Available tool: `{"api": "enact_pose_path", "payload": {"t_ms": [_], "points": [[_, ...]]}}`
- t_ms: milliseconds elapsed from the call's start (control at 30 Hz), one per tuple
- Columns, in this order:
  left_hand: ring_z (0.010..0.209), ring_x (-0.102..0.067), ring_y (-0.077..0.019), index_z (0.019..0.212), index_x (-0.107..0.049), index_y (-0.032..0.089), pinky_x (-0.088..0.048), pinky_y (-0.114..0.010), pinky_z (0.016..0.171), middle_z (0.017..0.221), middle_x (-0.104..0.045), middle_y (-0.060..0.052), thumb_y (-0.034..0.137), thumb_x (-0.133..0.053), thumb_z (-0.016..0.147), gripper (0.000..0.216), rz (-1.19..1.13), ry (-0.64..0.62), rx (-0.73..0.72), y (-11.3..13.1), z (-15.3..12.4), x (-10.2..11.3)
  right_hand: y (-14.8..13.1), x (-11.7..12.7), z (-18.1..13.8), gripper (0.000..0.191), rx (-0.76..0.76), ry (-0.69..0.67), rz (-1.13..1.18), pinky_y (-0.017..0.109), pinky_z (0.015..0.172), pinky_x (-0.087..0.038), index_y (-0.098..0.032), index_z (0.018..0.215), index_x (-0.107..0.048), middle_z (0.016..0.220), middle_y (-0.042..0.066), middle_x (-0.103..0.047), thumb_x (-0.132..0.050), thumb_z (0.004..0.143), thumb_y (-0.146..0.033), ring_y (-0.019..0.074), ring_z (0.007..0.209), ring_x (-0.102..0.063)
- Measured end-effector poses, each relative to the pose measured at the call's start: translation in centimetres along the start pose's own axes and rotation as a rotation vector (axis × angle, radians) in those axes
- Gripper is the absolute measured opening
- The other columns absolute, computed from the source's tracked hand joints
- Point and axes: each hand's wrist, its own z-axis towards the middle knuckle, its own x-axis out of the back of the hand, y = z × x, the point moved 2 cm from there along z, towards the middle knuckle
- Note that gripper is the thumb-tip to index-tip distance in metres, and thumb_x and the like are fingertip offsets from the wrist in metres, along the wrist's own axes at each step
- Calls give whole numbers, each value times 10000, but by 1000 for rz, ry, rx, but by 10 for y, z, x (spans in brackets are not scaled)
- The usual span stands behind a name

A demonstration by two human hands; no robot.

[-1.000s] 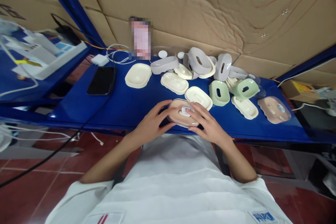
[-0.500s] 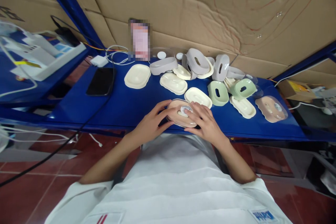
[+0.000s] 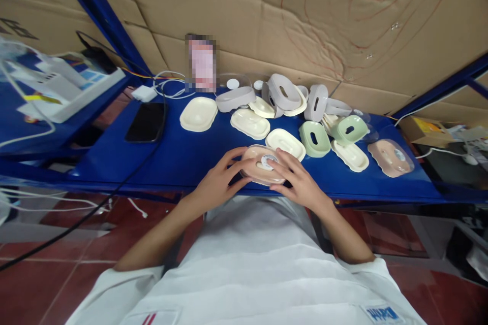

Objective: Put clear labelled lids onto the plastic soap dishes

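A pinkish-beige soap box with a clear lid and a round white label is at the front edge of the blue table. Its left end is gripped by my left hand, fingers above and thumb at the near side. My right hand holds the right end, with a finger on the lid by the label. Just behind it lies a cream soap tray. Right of that stand a green soap box base and another green base, which rests partly on a cream tray.
Farther back are several grey bases, more cream trays and clear lids. Another lidded beige box lies at the right. On the left are a black phone, a white charger and a cable. Cardboard walls the back.
The view has shifted slightly. Both hands keep their hold on the beige soap box, and nothing on the table has moved.
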Motion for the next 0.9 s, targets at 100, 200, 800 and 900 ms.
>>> {"api": "enact_pose_path", "payload": {"t_ms": [100, 200, 800, 900], "points": [[1429, -632, -305, 1577, -541, 304, -606, -493, 1181, 1661, -480, -141, 316, -632, 1126, 460, 3, -18, 35, 0, 1, 0, 1, 0, 2, 866, -39, -5, 13, 592, 1316, -464, -386, 1795, -237, 1830, 115, -325, -715, 1074, -408, 341, 1680, -368], [1452, -618, -311, 1562, -551, 308, -591, -512, 1201, 1669, -479, -131, 318, -624, 1130, 438, -10, -25, 53, -1, 0, 0, 2, -2, 3, 881, -43, 3, 8, 590, 1315, -467, -377, 1782, -296, 1805, 132, -375, -762, 1038, -450, 343, 1666, -396], [1504, -577, -336, 1619, -490, 307, -608, -534, 1183, 1713, -403, -162, 338, -644, 1117, 526, 52, -17, 50, 2, -3, 0, 195, 192, -94, 769, -680, 688, -776, 582, 1165, -506, -128, 1523, -670, 1482, 299, -670, -766, 954, -637, 420, 1431, -635], [1477, -602, -315, 1570, -554, 291, -607, -511, 1188, 1704, -432, -147, 336, -631, 1122, 457, 71, -17, 48, 3, -2, -1, 270, 236, -111, 743, -1120, 620, -784, 523, 1062, -515, -19, 1464, -702, 1322, 338, -735, -899, 860, -404, 404, 1269, -694]]}}
